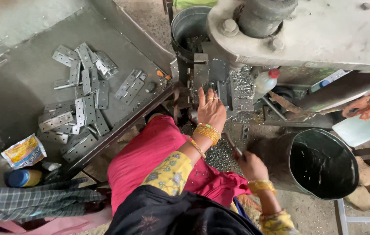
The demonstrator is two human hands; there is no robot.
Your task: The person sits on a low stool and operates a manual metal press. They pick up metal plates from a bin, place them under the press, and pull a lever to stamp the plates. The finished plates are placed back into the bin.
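From the head camera, the left hand [211,109] lies flat with fingers spread on the die area of a power press [298,30], fingertips resting on a small metal piece that is too hidden to name, as if steadying it under the ram. The right hand [251,165] is closed around a thin dark rod [233,147], held low beside the lap, its tip angled toward the press bed where metal chips [220,154] have piled up. To the left, a sloping steel tray [15,91] carries a loose heap of flat hinge plates [83,95], within reach of the left arm. A black bucket [324,163] stands at the right, below the press, placed to catch parts or scrap. A white squeeze bottle with a red cap [266,80] sits beside the die.
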